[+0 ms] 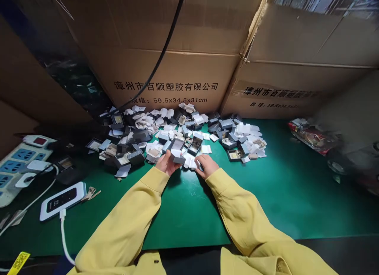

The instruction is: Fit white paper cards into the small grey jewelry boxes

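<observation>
My left hand grips a small grey jewellery-type box, its lid raised and its pale inside showing. Just to the right, the bent fingers of my right hand are at the edge of a small white paper piece and seem to pinch it. Beyond the hands stands an open dark box with small items inside, too small to make out. More boxes and folded white papers lie heaped around it.
Another heap of boxes and white papers lies to the right. Large cartons wall off the back of the green table. At left are a power strip and a cabled white device. A red plastic package sits far right.
</observation>
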`<action>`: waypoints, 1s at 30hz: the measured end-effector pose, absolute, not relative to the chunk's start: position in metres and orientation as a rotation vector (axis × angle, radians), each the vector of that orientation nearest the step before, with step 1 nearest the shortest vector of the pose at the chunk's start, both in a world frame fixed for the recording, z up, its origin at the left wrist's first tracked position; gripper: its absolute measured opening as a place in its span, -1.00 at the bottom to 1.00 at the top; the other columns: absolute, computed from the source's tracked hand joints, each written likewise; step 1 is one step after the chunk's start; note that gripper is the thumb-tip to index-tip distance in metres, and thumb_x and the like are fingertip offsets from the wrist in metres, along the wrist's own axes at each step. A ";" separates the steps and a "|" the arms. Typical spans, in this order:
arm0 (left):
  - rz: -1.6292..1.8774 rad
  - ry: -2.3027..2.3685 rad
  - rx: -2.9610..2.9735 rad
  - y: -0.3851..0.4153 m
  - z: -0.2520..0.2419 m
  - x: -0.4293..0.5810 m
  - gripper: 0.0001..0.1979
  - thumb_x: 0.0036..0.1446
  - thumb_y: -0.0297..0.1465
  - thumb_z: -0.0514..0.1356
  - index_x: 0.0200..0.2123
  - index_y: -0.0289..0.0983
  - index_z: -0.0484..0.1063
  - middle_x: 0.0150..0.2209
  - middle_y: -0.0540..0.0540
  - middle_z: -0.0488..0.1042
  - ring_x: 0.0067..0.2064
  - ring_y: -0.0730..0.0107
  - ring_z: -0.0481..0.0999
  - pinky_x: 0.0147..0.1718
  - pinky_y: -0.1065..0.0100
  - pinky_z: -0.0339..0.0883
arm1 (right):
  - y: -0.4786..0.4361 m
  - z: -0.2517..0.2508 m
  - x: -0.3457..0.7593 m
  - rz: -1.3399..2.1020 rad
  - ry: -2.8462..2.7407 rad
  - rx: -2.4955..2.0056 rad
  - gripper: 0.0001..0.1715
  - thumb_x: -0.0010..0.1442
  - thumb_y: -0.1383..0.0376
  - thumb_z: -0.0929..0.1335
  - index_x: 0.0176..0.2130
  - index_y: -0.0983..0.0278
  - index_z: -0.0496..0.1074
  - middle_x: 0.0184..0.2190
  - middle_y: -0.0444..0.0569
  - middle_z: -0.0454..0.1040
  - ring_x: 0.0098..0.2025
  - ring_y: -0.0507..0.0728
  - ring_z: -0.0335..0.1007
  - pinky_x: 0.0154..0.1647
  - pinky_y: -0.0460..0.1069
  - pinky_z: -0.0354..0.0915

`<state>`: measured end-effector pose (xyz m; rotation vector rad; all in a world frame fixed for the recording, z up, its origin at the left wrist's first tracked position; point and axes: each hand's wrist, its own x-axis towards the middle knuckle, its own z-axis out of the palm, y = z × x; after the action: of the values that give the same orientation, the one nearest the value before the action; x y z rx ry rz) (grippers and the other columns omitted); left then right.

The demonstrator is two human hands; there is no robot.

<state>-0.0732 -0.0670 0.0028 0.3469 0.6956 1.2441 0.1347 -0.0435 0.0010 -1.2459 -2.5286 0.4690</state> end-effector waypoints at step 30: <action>1.148 0.800 0.377 -0.031 0.006 -0.026 -0.56 0.17 -0.21 0.01 -0.06 -0.47 0.31 -0.32 -0.28 0.51 -0.26 0.25 0.53 -0.21 0.25 0.42 | -0.038 -0.005 0.142 0.615 -2.206 -1.284 -0.36 -0.08 0.44 0.31 0.05 0.30 0.24 -0.10 0.07 0.36 -0.10 0.16 0.33 -0.10 0.02 0.31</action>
<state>-0.0257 -0.0307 0.0055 0.3771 0.8001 1.1485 0.1416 -0.0379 -0.0051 -1.2837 -2.2058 0.6155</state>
